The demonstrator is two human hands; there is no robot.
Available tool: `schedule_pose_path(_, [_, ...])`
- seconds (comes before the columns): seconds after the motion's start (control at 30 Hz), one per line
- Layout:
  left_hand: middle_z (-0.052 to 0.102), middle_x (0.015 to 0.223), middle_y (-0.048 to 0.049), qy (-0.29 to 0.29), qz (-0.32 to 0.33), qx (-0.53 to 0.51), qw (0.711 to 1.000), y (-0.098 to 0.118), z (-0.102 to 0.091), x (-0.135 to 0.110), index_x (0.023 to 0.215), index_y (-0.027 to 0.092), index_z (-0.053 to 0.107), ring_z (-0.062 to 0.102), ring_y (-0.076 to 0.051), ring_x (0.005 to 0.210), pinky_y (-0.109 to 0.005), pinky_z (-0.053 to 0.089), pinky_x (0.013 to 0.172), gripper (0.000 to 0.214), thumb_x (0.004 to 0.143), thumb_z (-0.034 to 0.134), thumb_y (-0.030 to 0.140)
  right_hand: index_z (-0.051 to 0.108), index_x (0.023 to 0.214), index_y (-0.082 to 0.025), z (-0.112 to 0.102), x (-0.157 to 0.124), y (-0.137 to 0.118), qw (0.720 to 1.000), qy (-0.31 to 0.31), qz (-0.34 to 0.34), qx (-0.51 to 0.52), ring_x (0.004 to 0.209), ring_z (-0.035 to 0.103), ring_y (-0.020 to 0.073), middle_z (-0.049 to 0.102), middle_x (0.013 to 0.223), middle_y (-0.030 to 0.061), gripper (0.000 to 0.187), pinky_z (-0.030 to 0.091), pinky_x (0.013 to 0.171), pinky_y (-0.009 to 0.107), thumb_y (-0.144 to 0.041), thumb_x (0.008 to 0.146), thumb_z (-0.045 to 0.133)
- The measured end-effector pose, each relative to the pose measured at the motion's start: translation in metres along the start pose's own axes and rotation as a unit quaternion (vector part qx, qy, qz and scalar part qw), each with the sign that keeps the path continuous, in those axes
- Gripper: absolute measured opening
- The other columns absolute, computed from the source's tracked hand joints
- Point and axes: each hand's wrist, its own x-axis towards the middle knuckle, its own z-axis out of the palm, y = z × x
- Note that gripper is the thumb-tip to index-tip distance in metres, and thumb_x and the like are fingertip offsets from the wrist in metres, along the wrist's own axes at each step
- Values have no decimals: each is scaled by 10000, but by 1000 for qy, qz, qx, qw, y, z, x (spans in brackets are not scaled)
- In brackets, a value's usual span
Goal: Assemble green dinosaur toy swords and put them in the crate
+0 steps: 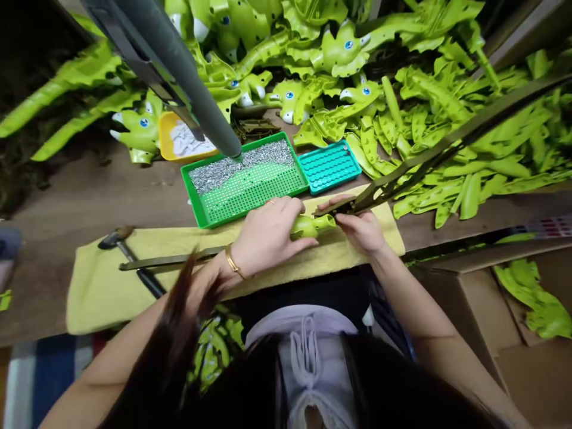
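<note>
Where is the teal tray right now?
In the head view, the teal tray sits right of the green tray, beyond the right hand.

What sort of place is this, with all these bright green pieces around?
Probably a small toy-assembly workshop: heaps of lime-green plastic dinosaur parts, a green tray of small metal pins, and a hammer beside a yellow cloth.

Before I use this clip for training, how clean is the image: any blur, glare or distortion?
In the head view, strands of hair hang blurred across the lower left, while the left hand and green toy piece stay sharp; the metal pieces glint; the wide lens bends the edges, and the upper left corner falls dark.
</note>
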Motion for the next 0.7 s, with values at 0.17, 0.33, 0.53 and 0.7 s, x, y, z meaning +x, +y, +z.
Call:
schedule_pose_path(0.17, [654,1005,-88,1,-4,-15,1000,-2,0,1,1068,160,569,634,-267,948,-343,478,755,530,767,700,576,669,948,-264,4,11,4,993,-48,-105,-9,972,697,188,750,944,-15,159,546,914,393,-252,790,675])
schedule_pose_path(0.33, [660,1010,-90,24,5,-8,1000,-4,2,3,1050,163,569,637,-268,963,-342,483,761,518,776,686,587,694,946,-249,-1,11,7,992,6,-119,-38,972,696,195,756,955,-10,179,525,952,400,-188,782,656])
schedule_pose_path(0.53, [658,1057,-99,25,8,-33,999,-2,5,4,1090,162,564,629,-278,1019,-357,489,818,548,775,685,594,678,931,-254,-8,0,0,997,10,-64,-41,1005,684,212,749,930,-2,164,499,1019,432,-215,772,663])
schedule_pose_path(0.7, [653,1035,-104,24,14,-34,999,-2,0,10,1101,153,581,623,-269,994,-368,491,847,524,793,681,565,647,925,-264,3,-3,5,997,15,-37,-71,968,670,198,720,953,-3,353,536,964,399,-325,631,832])
